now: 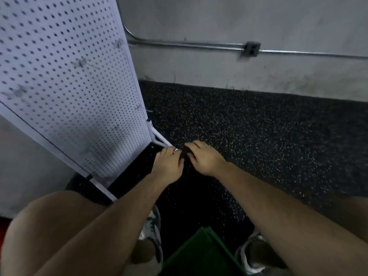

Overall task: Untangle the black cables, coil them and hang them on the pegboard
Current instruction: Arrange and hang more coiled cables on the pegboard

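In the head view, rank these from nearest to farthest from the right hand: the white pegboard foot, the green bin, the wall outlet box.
From the right hand:
1. White pegboard foot, just to its left, by the left hand.
2. Green bin, below, between the shoes.
3. Wall outlet box, up on the far wall, on the conduit.

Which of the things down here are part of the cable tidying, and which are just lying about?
Part of the job:
- white pegboard, standing on the floor
- left hand and right hand, low at the pegboard's foot; any black cable there is lost against the dark floor

Just there:
- wall outlet box on a metal conduit
- green box between the shoes
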